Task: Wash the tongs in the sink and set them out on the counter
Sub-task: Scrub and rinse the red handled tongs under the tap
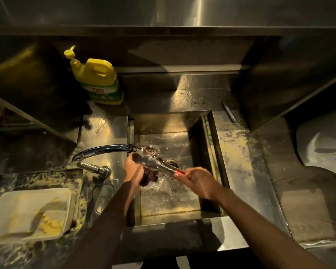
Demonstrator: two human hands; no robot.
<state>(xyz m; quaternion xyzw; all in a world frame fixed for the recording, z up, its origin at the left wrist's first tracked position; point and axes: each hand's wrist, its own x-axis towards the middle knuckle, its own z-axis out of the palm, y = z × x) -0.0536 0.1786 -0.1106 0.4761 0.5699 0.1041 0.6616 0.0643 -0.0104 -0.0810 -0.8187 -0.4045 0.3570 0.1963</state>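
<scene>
Metal tongs (155, 162) with a red handle end lie across the steel sink (209, 136), their tips under the faucet (105, 149) where water runs. My right hand (194, 179) grips the red handle end. My left hand (133, 168) holds a dark sponge or cloth (148, 176) pressed against the tongs' arms. Water splashes over the sink floor near the drain (172, 163).
A yellow dish soap bottle (97, 80) stands at the back left of the sink. A white tray (30, 214) with yellow food scraps sits on the wet counter at front left. A thin metal tool (228, 114) lies on the right counter (241, 152).
</scene>
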